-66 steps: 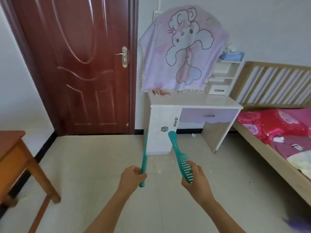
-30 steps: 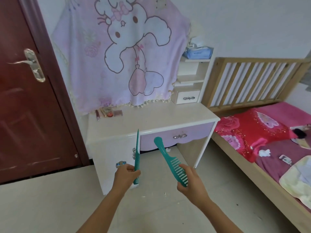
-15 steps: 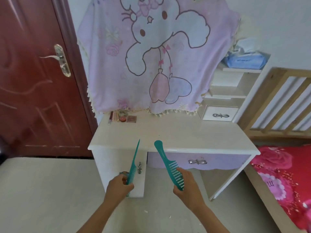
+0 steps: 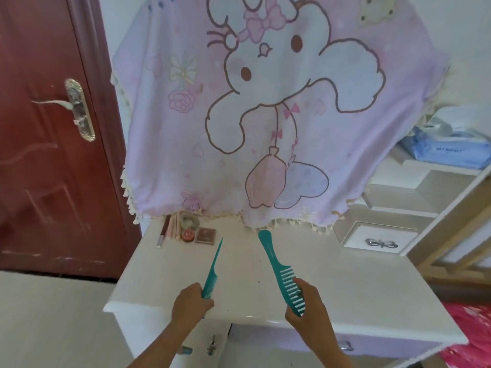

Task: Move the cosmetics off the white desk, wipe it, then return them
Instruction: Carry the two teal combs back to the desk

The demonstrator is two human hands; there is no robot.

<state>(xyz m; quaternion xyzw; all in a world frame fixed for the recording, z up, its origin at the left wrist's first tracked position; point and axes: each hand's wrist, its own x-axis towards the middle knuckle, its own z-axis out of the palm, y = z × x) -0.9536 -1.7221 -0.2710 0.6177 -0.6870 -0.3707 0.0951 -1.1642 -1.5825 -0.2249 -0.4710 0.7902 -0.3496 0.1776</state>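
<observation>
The white desk (image 4: 358, 293) fills the lower middle of the view. My left hand (image 4: 190, 304) grips a teal tail comb (image 4: 212, 269) by its toothed end, its pointed tail aimed toward the desk's back. My right hand (image 4: 309, 306) holds a teal wide-tooth comb (image 4: 279, 269) by its teeth, handle pointing up and away. Both hands hover over the desk's front edge. Several cosmetics sit at the back left: slim tubes (image 4: 167, 229), a round red compact (image 4: 188, 235) and a square brown compact (image 4: 205, 235).
A pink cartoon cloth (image 4: 265, 115) hangs behind the desk. A red-brown door (image 4: 47, 144) stands at left. White shelves (image 4: 414, 192) with a blue tissue pack (image 4: 446, 150) and a small drawer (image 4: 380, 239) are at right, beside a wooden bed frame (image 4: 467, 235).
I have walked up to the desk with a comb in each hand; the desk now sits right under my hands. Both grips are unchanged.
</observation>
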